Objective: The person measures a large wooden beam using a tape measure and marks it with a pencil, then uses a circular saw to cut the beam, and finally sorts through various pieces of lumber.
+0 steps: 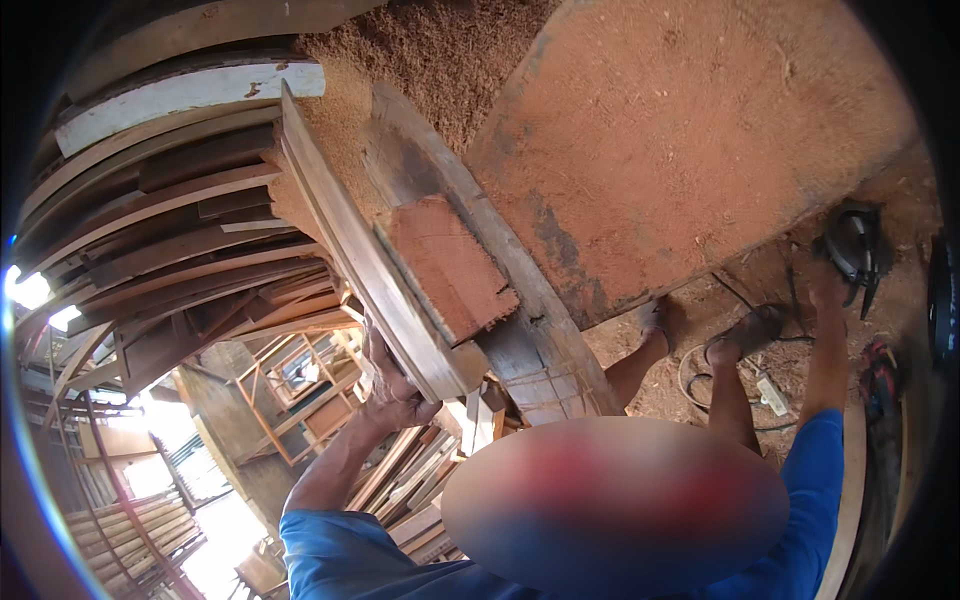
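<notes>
A long, pale wooden board (365, 260) stands on edge, slanting from the upper left toward me. My left hand (395, 395) grips its near end, the fingers wrapped around the edge and partly hidden. Off to the right, my right hand (828, 290) is closed at a dark, rounded power tool (856, 245); I cannot make out its exact kind. Beside the board lies a reddish rough-sawn wood block (450, 265). Under the block stretches a weathered grey timber (530, 290).
Sawdust covers a broad slab (690, 150) at the far right. Stacked planks (170, 200) fill the left side. Near my feet, a black cord (740, 292) and a white socket strip (771, 394) lie on the ground. A red-and-black tool (880, 385) rests at the right edge.
</notes>
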`<action>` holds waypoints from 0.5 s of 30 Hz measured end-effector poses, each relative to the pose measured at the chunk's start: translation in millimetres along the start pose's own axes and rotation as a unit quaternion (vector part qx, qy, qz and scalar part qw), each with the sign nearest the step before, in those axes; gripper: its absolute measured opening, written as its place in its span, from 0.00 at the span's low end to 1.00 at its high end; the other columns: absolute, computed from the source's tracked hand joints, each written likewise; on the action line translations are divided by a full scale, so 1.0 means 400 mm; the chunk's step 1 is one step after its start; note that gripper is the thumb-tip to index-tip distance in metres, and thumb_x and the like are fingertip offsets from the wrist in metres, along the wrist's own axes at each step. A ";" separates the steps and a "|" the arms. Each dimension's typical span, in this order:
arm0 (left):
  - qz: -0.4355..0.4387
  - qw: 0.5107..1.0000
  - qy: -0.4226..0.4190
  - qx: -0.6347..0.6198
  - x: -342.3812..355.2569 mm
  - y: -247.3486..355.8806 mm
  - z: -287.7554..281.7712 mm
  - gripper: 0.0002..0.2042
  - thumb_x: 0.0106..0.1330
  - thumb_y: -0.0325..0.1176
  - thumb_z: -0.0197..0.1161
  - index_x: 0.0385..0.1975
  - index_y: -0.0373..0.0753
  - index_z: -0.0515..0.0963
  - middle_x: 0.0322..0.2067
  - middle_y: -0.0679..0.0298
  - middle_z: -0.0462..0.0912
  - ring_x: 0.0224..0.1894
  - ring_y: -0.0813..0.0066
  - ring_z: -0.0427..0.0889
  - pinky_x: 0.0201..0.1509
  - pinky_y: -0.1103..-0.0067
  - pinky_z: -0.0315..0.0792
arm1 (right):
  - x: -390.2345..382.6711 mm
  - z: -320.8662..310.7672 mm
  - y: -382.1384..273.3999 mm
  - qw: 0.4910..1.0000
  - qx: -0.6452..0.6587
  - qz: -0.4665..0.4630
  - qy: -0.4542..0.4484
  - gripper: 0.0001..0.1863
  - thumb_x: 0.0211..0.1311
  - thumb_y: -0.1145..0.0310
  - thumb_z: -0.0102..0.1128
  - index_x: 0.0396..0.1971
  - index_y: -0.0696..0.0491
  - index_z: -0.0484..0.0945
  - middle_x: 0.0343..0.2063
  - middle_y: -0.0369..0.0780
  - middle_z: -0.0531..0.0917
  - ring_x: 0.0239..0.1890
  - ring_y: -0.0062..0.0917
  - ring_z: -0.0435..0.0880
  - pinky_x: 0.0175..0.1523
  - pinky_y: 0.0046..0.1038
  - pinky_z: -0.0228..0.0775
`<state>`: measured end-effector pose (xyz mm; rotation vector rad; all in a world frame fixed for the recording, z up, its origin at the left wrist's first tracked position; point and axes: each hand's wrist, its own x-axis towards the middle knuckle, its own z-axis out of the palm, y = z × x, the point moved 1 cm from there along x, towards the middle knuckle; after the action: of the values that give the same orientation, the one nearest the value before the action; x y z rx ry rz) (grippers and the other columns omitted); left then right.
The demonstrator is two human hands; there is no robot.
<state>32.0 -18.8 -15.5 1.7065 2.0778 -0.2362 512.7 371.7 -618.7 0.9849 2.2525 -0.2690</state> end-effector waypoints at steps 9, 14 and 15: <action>0.026 0.989 0.125 -0.080 -0.003 -0.034 0.039 0.41 0.44 0.33 0.71 0.65 0.65 0.69 0.74 0.27 0.44 0.74 0.17 0.47 0.75 0.31 0.41 | -0.436 -0.564 0.033 0.929 0.366 0.032 0.042 0.23 0.56 0.70 0.67 0.53 0.61 0.78 0.40 0.60 0.86 0.49 0.60 0.83 0.53 0.49 0.76; 0.013 0.991 0.115 -0.071 0.005 -0.031 0.024 0.41 0.42 0.35 0.72 0.65 0.60 0.72 0.75 0.30 0.46 0.75 0.20 0.47 0.76 0.33 0.41 | -0.873 -0.747 -0.094 0.668 0.735 0.101 0.052 0.23 0.62 0.73 0.68 0.57 0.59 0.75 0.33 0.37 0.82 0.24 0.20 0.78 0.27 0.24 0.75; 0.030 0.985 0.148 -0.080 0.006 -0.031 0.030 0.40 0.43 0.36 0.72 0.65 0.58 0.74 0.75 0.31 0.47 0.75 0.22 0.47 0.76 0.34 0.41 | -0.917 -0.780 -0.114 0.606 0.788 0.094 0.048 0.22 0.60 0.75 0.68 0.55 0.58 0.75 0.32 0.37 0.81 0.23 0.21 0.79 0.27 0.25 0.75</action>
<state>22.4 -24.1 -29.1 1.7909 2.1772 0.2116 512.1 259.3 -148.2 1.9635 1.4438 -2.3714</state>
